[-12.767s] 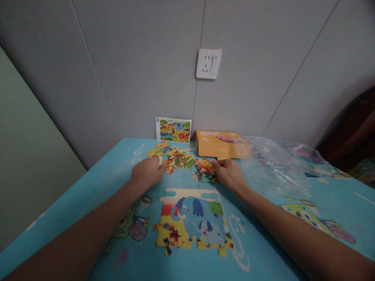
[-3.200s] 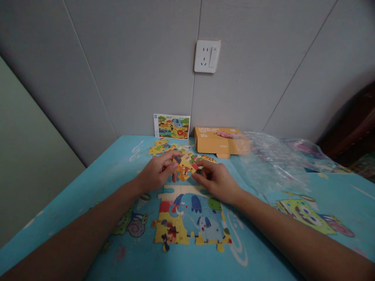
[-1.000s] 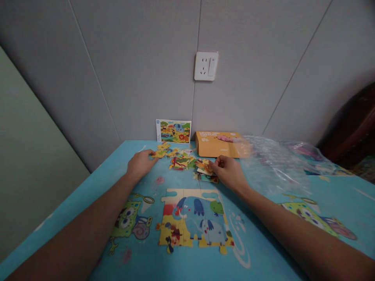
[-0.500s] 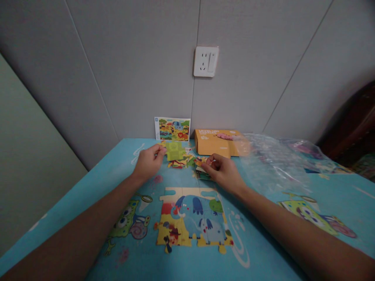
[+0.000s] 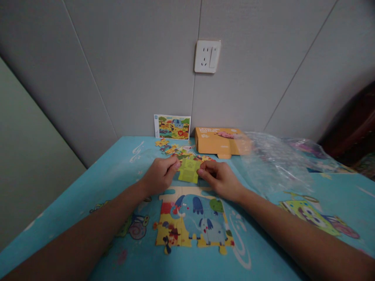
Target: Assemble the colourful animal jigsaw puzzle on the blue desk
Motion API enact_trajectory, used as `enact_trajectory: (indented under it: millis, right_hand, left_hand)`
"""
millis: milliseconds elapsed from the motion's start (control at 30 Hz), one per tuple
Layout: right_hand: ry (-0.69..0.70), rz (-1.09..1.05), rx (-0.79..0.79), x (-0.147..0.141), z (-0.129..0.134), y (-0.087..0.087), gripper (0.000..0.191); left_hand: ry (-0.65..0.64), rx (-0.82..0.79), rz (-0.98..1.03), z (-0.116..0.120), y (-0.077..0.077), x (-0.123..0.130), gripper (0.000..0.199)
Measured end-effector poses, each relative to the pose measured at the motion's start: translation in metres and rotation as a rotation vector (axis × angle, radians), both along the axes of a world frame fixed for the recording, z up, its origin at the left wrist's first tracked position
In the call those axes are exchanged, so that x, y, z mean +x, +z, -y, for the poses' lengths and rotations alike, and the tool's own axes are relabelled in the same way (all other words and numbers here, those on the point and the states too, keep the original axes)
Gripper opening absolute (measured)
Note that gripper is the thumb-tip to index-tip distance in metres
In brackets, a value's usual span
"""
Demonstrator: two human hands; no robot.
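Note:
A yellow-green puzzle piece (image 5: 189, 171) is raised between my two hands, just above the far edge of the partly joined puzzle. My left hand (image 5: 159, 175) is closed in a pinch at its left side. The fingertips of my right hand (image 5: 221, 178) pinch its right edge. Below them the joined puzzle (image 5: 193, 220) lies flat on the tablecloth, with a large blue elephant and a smaller one. Loose puzzle pieces (image 5: 172, 149) lie spread behind the held piece, which partly covers them.
A picture card (image 5: 172, 127) leans against the grey wall. Beside it lies an orange puzzle box (image 5: 215, 142) with a flap toward me. Crumpled clear plastic (image 5: 272, 160) covers the table to the right. A socket (image 5: 207, 56) is on the wall.
The yellow-green piece has come nearer and rightward with my left hand. My right hand has left the stack of pieces and now grips the piece's other side.

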State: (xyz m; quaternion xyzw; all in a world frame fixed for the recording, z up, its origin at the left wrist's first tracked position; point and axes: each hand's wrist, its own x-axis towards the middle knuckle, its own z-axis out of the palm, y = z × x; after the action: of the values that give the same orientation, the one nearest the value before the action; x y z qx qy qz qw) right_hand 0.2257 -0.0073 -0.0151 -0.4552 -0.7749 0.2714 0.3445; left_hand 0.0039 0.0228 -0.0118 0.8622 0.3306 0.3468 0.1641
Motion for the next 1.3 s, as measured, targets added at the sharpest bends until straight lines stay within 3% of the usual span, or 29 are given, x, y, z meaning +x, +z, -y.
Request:
enact_trajectory:
  millis: [333,867,1300]
  right_hand:
    - [0.012,-0.021,-0.009,0.000,0.003,0.003,0.025]
    - [0.077,-0.018,-0.044,-0.004,0.010,0.005,0.026]
    - [0.069,-0.008,-0.063,-0.005,0.012,0.006,0.027]
  left_hand:
    - [-0.104,-0.101,-0.003,0.004,0.003,0.001,0.032]
    - [-0.093,-0.183,-0.011,0.003,0.003,0.001,0.023]
    - [-0.077,-0.189,-0.029,0.002,0.005,0.001,0.029]
